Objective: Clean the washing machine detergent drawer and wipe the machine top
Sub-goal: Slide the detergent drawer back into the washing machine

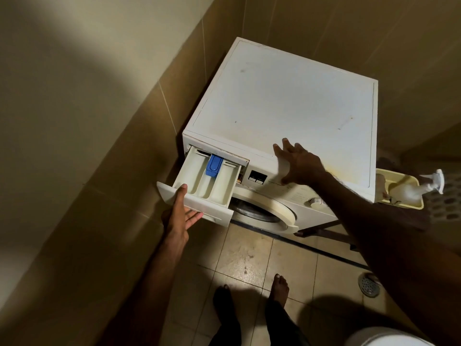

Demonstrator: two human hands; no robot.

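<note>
A white front-loading washing machine stands in a tiled corner; its flat top (pixel 282 101) shows faint stains and specks. The detergent drawer (pixel 199 183) is pulled far out at the machine's upper left, with cream compartments and a blue insert (pixel 214 166). My left hand (pixel 178 216) grips the drawer's front panel, thumb on its upper edge and fingers underneath. My right hand (pixel 296 163) rests with fingers spread on the front edge of the top, above the control panel (pixel 257 177), and holds nothing.
Tiled walls close in at the left and behind the machine. A cream tray (pixel 401 196) with a white spray bottle (pixel 429 184) sits to the machine's right. A floor drain (pixel 369 285) lies at the lower right. My bare feet stand on the floor tiles.
</note>
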